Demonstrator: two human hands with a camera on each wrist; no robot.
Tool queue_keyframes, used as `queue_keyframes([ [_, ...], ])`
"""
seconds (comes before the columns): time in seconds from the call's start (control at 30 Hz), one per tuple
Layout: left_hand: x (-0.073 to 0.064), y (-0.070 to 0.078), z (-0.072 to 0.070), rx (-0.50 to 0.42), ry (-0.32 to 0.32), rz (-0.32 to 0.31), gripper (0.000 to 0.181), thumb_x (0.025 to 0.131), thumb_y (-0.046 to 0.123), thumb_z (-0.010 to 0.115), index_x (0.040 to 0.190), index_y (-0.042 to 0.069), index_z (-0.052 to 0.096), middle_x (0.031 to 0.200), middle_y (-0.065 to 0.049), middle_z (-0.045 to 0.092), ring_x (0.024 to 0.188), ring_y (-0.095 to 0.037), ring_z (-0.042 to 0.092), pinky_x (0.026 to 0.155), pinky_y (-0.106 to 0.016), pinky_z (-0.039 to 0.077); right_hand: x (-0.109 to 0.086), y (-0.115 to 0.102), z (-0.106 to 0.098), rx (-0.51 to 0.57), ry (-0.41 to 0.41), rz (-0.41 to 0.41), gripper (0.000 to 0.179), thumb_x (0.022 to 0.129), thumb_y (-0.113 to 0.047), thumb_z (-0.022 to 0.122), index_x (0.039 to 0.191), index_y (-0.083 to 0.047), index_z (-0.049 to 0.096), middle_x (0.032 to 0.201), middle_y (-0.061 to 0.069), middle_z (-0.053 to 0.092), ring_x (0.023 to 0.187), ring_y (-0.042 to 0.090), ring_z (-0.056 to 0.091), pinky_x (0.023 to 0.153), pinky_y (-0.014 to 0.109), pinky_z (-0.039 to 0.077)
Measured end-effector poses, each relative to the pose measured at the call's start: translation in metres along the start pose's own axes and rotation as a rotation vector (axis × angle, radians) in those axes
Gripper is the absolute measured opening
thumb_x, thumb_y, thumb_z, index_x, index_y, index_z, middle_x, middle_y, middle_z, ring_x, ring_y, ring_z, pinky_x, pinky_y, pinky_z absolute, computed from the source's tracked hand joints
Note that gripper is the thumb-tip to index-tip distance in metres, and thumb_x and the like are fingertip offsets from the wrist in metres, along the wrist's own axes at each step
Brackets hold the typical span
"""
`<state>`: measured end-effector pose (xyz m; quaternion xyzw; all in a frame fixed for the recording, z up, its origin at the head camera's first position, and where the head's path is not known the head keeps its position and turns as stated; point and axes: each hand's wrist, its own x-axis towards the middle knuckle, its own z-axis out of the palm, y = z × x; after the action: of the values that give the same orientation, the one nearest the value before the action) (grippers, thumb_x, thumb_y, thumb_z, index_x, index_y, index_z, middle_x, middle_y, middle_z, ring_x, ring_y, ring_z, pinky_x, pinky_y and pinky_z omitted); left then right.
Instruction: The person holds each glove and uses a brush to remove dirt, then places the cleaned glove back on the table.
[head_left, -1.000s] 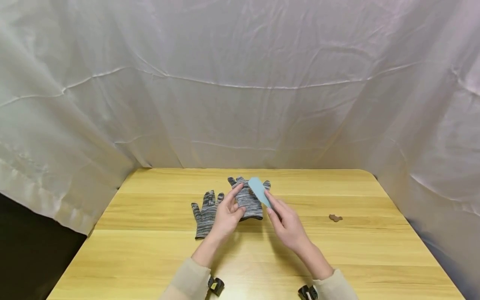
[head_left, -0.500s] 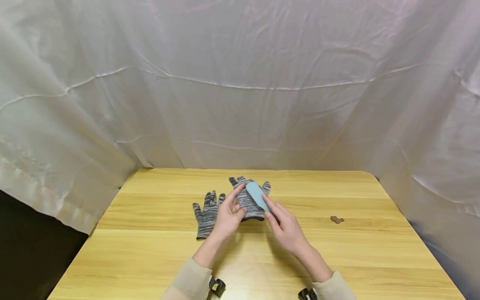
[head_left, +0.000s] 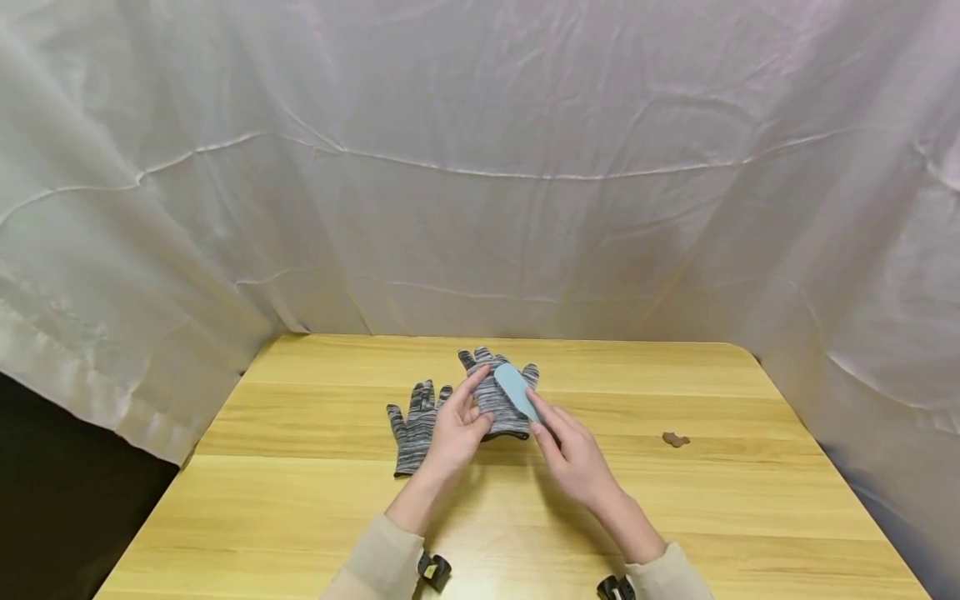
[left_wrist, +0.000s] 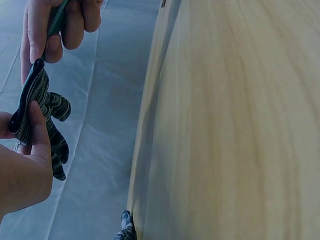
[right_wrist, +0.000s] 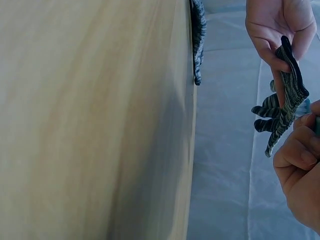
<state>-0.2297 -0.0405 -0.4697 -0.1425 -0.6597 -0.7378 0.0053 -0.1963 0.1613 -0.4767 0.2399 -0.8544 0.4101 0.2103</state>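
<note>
Blue tool (head_left: 516,392) has shifted — nearer the glove's cuff (head_left: 508,433).

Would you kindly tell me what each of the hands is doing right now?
Left hand: holding a striped glove.
Right hand: closed on a light-blue tool.

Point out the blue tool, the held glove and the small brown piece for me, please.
Blue tool (head_left: 513,387): head view, on its broad flat face.
Held glove (head_left: 498,408): head view, on its striped body.
Small brown piece (head_left: 675,439): head view, near its middle.
</note>
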Motion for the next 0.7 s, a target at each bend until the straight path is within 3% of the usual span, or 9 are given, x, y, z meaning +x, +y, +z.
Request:
queue_keyframes([
  [0.17, -0.0005, 0.0020, -0.0003, -0.005, 0.009, 0.001, 0.076, 0.089, -0.019, 0.056, 0.158, 0.011, 0.044, 0.170, -0.013, 0.027, 0.064, -0.003, 0.037, 0.051, -0.011, 0.038, 0.0004, 0.0011, -0.0014, 0.009, 0.012, 0.000, 0.052, 0.102, -0.003, 0.061, 0.153, -0.007, 0.052, 0.106, 0.009, 0.068, 0.075, 0.007, 0.051, 0.071, 0.030, 0.054],
  [0.4, -0.0002, 0.0026, -0.0006, -0.006, 0.011, 0.002, 0.076, 0.089, -0.019, 0.055, 0.158, 0.009, 0.043, 0.170, -0.013, 0.027, 0.065, -0.003, 0.036, 0.053, -0.011, 0.038, 0.0016, 0.0013, -0.0045, 0.059, 0.028, 0.006, 0.052, 0.103, 0.000, 0.059, 0.153, -0.005, 0.050, 0.090, 0.001, 0.059, 0.066, 0.004, 0.044, 0.058, 0.024, 0.047],
  [0.7, -0.0002, 0.0010, 0.0003, -0.010, 0.011, 0.000, 0.077, 0.088, -0.021, 0.055, 0.158, 0.008, 0.043, 0.170, -0.012, 0.027, 0.068, -0.003, 0.037, 0.054, -0.010, 0.039, 0.0030, 0.0010, -0.0057, 0.085, 0.086, -0.076, 0.053, 0.099, 0.007, 0.060, 0.151, -0.001, 0.052, 0.090, 0.004, 0.060, 0.065, 0.002, 0.042, 0.054, 0.021, 0.044],
])
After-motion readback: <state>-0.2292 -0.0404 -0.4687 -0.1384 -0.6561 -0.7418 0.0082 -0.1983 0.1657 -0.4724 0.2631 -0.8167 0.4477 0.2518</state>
